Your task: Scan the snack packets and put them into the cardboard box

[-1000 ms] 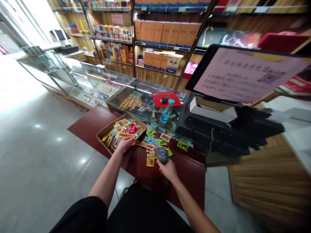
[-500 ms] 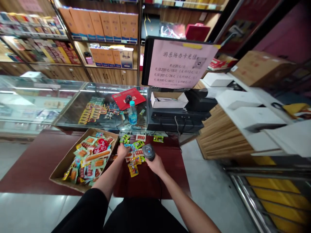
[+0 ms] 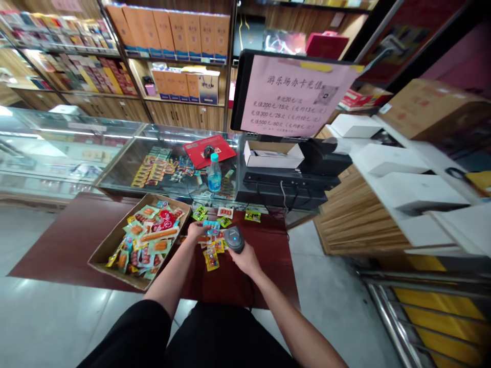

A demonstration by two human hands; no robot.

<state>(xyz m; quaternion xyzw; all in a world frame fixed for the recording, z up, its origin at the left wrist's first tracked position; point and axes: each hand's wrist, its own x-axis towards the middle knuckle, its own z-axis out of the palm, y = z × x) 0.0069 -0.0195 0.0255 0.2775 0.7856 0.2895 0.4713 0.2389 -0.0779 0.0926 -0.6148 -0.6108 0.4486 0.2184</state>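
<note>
One blue packet (image 3: 212,227) is now pinched by the L hand (image 3: 196,231), just above the loose pile, approx. mid-table; a sec ago that hand was over the box rim by a long sausage. Net effect: packet & scanner are now side by side, w/ a small gap. R hand (image 3: 245,259) has its grip wrapped round 1 dark scanner (image 3: 234,239), as before.

Counts, going outward: min. 3 green packets (image 3: 253,216), min. 2 yellow packets (image 3: 211,259), 1 white packet (image 3: 225,212) w/ red pieces; the rest overlap, can't tell no. 1 cardboard box (image 3: 100,258) L of the pile, contents too heaped to count. All on 1 dark red table (image 3: 57,245).

Beyond, on the glass case (image 3: 169,142): 1 bottle (image 3: 215,177), 1 red sheet (image 3: 197,155) w/ 1 mouse (image 3: 208,151) on top. To the R: 1 screen w/ pink notice (image 3: 291,94), 1 open white box (image 3: 270,161) below.
</note>
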